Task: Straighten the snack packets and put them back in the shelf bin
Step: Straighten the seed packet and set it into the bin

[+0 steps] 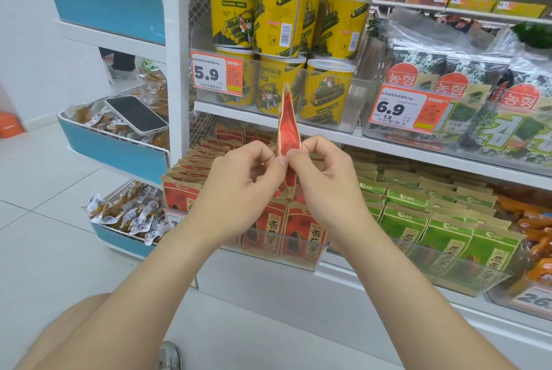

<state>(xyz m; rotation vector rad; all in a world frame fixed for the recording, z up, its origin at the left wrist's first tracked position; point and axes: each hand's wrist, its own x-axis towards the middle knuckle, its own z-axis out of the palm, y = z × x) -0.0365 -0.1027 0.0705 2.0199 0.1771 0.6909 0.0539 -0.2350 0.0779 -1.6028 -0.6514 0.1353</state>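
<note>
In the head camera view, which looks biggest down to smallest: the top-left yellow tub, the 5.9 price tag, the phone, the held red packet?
Largest: yellow tub
Then: 5.9 price tag
Last, too close to rank: phone and red packet, which shows edge-on and nearer the camera.

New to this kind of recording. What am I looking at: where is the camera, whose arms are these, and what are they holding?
There is no machine. The picture comes from a wide-angle camera worn on a person's head, looking forward and down at shop shelves. The bare arms are that person's. The left hand and right hand both pinch a red and brown paper snack packet, held upright, seen edge-on. Below it stands a clear plastic shelf bin holding rows of matching red packets; green packets sit to their right. Yellow round tubs stand on the shelf above. A dark smartphone lies on bagged snacks at the left.
</note>
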